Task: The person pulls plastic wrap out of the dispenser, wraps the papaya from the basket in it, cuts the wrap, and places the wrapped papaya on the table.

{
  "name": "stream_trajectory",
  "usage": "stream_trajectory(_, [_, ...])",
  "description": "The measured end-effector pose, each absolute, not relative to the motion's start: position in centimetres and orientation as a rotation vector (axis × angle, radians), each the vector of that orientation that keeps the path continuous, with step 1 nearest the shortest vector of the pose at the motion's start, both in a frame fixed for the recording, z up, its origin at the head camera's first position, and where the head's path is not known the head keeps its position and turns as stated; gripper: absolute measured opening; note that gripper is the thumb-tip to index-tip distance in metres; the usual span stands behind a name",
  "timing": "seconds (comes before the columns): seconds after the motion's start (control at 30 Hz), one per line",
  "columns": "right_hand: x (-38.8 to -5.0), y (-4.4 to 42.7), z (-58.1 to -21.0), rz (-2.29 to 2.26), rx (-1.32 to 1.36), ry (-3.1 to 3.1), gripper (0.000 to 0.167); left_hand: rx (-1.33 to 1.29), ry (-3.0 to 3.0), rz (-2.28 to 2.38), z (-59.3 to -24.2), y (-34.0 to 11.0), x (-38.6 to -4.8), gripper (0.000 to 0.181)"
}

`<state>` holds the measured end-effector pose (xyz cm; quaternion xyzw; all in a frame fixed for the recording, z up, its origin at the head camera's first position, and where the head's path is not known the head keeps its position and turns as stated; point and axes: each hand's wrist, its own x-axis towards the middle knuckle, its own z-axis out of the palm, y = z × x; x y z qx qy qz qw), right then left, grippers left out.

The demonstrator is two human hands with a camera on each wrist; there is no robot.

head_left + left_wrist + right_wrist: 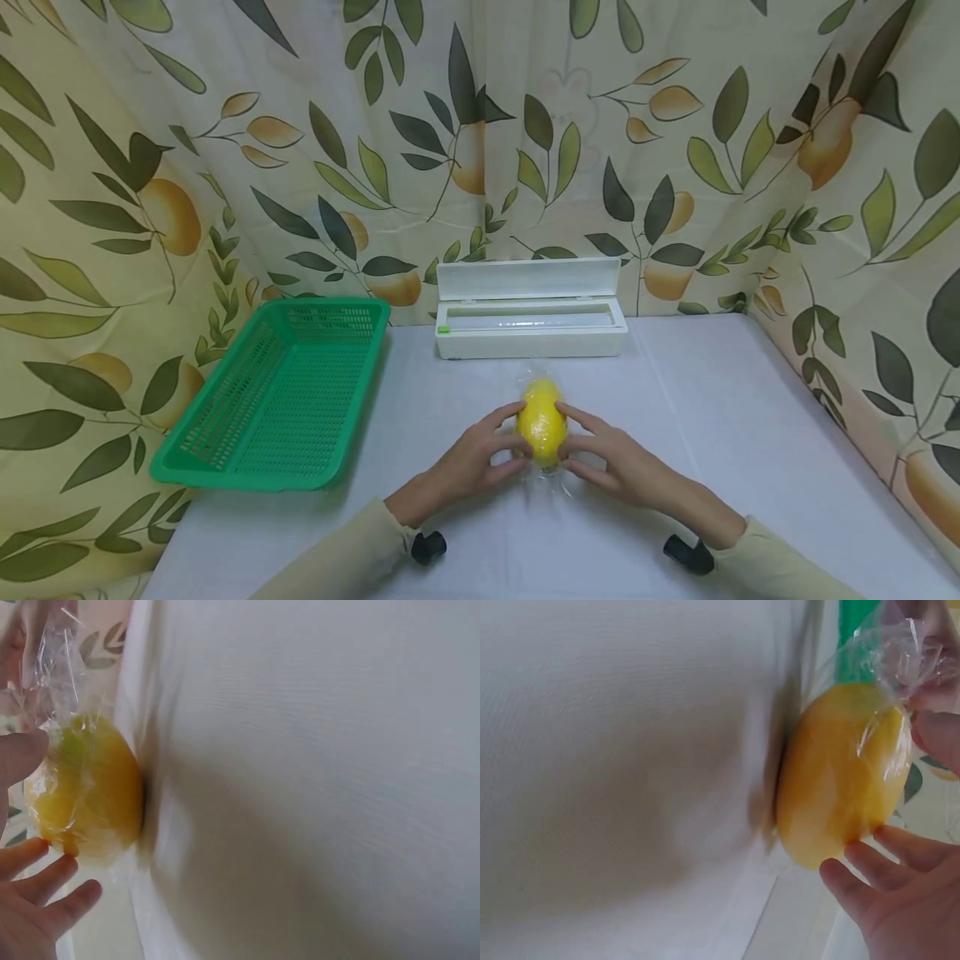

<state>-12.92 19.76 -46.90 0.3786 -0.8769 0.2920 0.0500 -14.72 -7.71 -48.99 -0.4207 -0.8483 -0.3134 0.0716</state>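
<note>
A yellow oval fruit, mango-like (542, 425), lies on the white table, wrapped in clear cling film (64, 664) whose loose ends stick out at both tips. My left hand (480, 450) holds its left side with curved fingers. From the right, my right hand (611, 458) does the same, so the fruit sits between the two. In the left wrist view the thumb (21, 757) touches the wrap near the greenish end. The right wrist view shows fingertips (838, 879) against the other end. The underside of the fruit is hidden.
A white cling film box (532, 342) stands behind the fruit, its lid raised and a roll inside. To the left is a green plastic basket (333, 462) with perforated walls. Leaf-patterned curtains (555, 208) surround the white tablecloth (720, 425).
</note>
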Motion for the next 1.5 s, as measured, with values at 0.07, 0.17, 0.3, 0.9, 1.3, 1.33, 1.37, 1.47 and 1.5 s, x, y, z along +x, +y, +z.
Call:
stream_trajectory(0.07, [-13.0, 19.7, -46.7, 0.916, 1.132, -2.660, 0.020, -1.241, -2.548, -0.982, -48.8, -7.6, -14.8, 0.012])
stream_trajectory(0.17, [-13.0, 19.6, -46.4, 0.925, 1.136, -2.677, 0.027, -1.217, -2.543, -1.035, -48.5, -7.6, -15.0, 0.009])
stream_trajectory(0.3, [-12.6, 19.5, -46.5, 0.921, 1.181, -2.727, 0.041, -1.202, -2.528, -1.081, -48.4, -7.5, -15.1, 0.007])
stream_trajectory(0.9, [-14.3, 17.6, -46.1, 0.944, 0.894, -2.661, 0.020, -0.966, -2.592, -1.404, -47.5, -7.4, -16.0, 0.004])
stream_trajectory(1.3, [-14.6, 17.3, -46.1, 1.007, 0.801, -2.619, 0.020, -0.990, -2.550, -1.271, -47.6, -6.1, -15.8, 0.019])
stream_trajectory(1.33, [-14.6, 17.3, -46.2, 1.023, 0.792, -2.618, 0.019, -0.969, -2.548, -1.294, -47.6, -6.1, -15.9, 0.016])
stream_trajectory(1.37, [-14.7, 17.3, -46.2, 1.039, 0.781, -2.616, 0.018, -0.947, -2.550, -1.321, -47.7, -6.0, -16.0, 0.015])
stream_trajectory(1.47, [-14.9, 17.2, -46.3, 1.083, 0.750, -2.607, 0.015, -0.892, -2.567, -1.435, -47.7, -5.9, -16.3, 0.013])
stream_trajectory(1.5, [-14.9, 17.2, -46.4, 1.097, 0.742, -2.604, 0.015, -0.875, -2.577, -1.476, -47.7, -5.9, -16.4, 0.013])
